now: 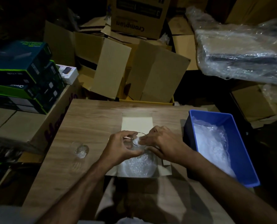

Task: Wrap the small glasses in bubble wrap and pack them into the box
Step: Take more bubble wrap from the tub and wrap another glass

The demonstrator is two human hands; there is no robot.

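Item: small glass (135, 143), held over the open box (166, 168) on my table (89, 120). My left hand (121, 147) grips its side; my right hand (163, 143) pinches bubble wrap (138, 165) at its rim. Second glass (82, 151) stands left; blue bin (241, 143) right.

Wooden table (92, 120) in dim storeroom. Blue plastic bin (241, 152) at table's right edge. Stack of dark green-edged product boxes (21, 75) at left, small white phone box (68, 73) beside it. Loose brown cartons (134, 70) heaped behind table, one printed "Crompton" (139, 15). Plastic-wrapped bundle (244, 52) upper right.
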